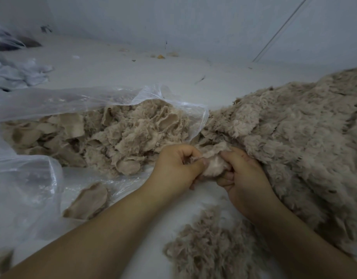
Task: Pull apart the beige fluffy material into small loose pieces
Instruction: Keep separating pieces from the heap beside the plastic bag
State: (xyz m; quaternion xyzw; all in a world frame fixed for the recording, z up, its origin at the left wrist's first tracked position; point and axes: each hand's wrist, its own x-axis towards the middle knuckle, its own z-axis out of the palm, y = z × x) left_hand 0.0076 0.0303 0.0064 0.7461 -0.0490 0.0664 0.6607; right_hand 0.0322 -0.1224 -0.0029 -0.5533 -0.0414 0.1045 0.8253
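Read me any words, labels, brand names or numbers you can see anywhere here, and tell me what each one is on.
There is no readable text in this view.
The clear plastic bag shows no print.
The beige fluffy material, gripped by the left hand and the right hand, carries no tag or label.
The wall bears no sign.

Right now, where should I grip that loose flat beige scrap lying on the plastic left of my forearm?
Pinch the flat scrap at its raised upper end, coming from above on the right. That end lifts off the plastic sheet, while the lower end lies flat. Both the left hand and right hand currently grip the small tuft.
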